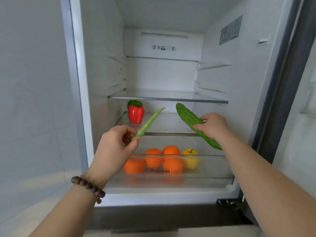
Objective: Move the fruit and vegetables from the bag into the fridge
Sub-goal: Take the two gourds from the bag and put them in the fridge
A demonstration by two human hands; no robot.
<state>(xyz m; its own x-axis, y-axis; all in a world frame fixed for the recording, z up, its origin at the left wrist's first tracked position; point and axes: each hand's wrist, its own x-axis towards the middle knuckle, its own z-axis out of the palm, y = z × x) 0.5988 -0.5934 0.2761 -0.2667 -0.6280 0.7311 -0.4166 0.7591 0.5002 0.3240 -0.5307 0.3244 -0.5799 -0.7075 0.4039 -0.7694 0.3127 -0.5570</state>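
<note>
The fridge (82,82) stands open in front of me. My left hand (114,147) pinches the lower end of a slim pale-green ridged gourd (150,122) that points up and right toward the middle shelf (164,124). My right hand (213,125) grips a thick dark-green bumpy gourd (186,115) near its middle, slanting from upper left to lower right. Both are held in front of the middle shelf. A red pepper (136,114) and a green pepper (135,103) behind it stand at the shelf's left. The bag is out of view.
A glass upper shelf (167,98) lies above the peppers. Below, a clear drawer (213,168) holds several oranges (171,165) and a yellow apple (190,158). The fridge's dark door edge (282,100) rises at the right; a white wall (30,100) is at the left.
</note>
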